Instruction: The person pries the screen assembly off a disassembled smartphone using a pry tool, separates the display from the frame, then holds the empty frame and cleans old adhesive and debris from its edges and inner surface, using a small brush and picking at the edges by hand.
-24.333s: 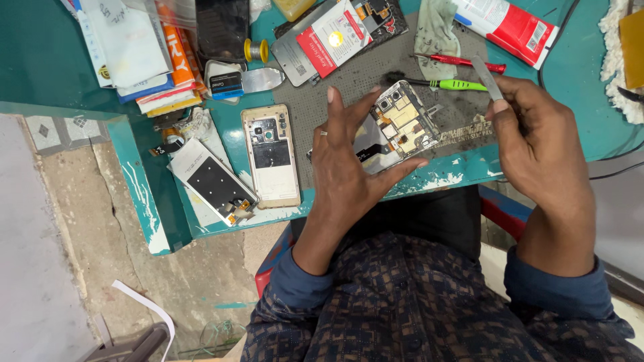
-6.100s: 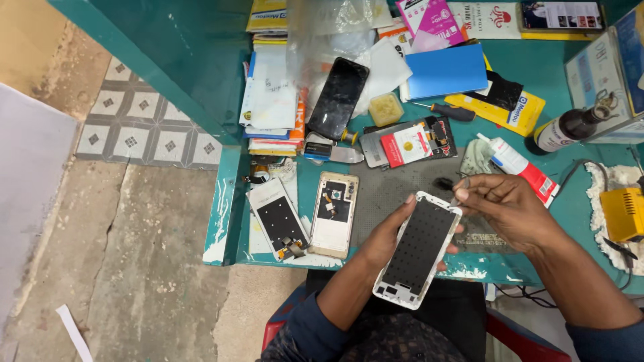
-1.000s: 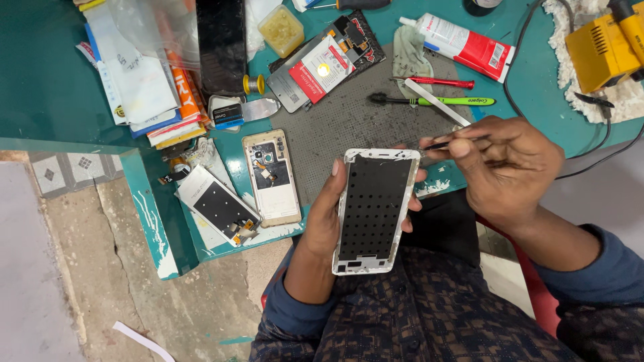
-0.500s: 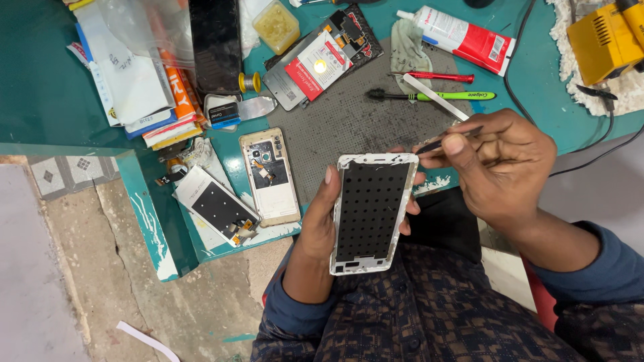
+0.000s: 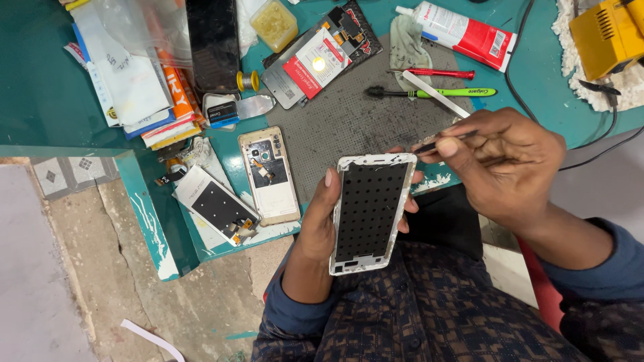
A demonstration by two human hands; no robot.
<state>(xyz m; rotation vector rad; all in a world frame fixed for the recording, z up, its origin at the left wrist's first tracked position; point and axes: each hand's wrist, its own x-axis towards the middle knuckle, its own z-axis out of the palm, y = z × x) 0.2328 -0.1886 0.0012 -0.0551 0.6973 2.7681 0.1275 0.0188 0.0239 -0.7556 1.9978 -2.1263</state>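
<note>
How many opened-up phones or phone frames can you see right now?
3: a white phone frame with a black dotted panel in the left hand; a gold opened phone and a white-edged black-panel phone on the teal bench. Others may hide under clutter.

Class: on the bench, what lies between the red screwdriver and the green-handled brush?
In the head view, only bare grey work mat separates the red screwdriver from the green-handled brush; they lie nearly parallel.
</note>
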